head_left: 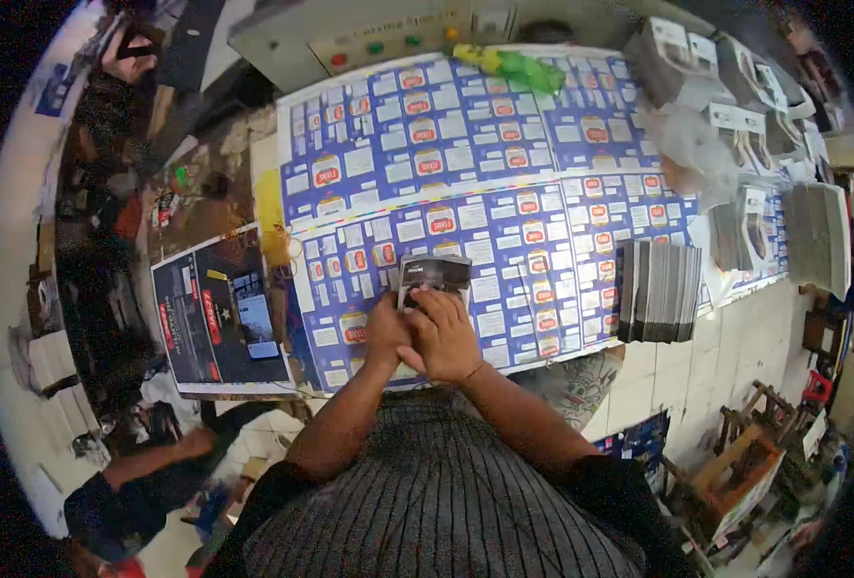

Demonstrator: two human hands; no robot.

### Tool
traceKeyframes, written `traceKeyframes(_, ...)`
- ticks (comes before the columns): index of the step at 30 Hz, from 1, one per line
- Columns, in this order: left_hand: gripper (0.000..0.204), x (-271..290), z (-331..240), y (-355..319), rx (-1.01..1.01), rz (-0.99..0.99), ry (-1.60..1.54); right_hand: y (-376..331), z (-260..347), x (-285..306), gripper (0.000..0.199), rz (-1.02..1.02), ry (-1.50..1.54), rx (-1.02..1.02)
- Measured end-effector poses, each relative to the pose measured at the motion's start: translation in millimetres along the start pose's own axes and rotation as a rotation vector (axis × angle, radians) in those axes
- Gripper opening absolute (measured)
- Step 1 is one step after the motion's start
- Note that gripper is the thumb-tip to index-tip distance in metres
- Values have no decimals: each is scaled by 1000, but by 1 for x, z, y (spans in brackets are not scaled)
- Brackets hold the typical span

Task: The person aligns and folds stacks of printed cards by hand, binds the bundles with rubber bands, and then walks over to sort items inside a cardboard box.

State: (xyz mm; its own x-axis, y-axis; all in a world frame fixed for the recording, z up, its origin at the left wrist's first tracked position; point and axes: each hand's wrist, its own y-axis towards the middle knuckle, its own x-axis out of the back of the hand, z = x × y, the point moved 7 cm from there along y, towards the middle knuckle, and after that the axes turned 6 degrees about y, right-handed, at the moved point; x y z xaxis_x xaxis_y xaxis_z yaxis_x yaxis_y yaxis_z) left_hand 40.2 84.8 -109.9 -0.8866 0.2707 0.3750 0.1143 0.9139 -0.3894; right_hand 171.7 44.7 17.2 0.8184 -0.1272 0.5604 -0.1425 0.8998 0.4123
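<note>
In front of my body I have a small stack of dark printed cards or leaflets point(437, 271), its grey-black top sheet facing up. My left hand point(385, 332) is closed around the left side and lower edge of the stack. Across its near part lie the bent fingers of my right hand point(442, 337), gripping it from above and from the right. Both hands meet at the near end, so the lower part of the stack is hidden. Beneath them spreads a table covered with blue printed sheets point(490, 255) that bear red and white labels.
A row of dark-edged leaflets point(658, 292) stands at the right. Beyond are several piles of printed sheets point(682, 58) and clear plastic wrap point(702, 154). A green plastic bottle point(523, 72) lies at the back. A phone point(256, 326) rests at the left. Another person's arm point(162, 458) shows lower left.
</note>
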Motion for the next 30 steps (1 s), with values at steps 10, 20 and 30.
traceKeyframes(10, 46, 24, -90, -38, 66, -3, 36, -17, -26, 68, 93, -278, 386, -646)
traceKeyframes(20, 63, 25, -110, -66, -195, 226, 17, -11, 9, 80, 104, 79, 613, -372)
traceKeyframes(30, 70, -3, -94, -84, -395, 325, -207, -32, 10, 64, 116, 85, 719, -434)
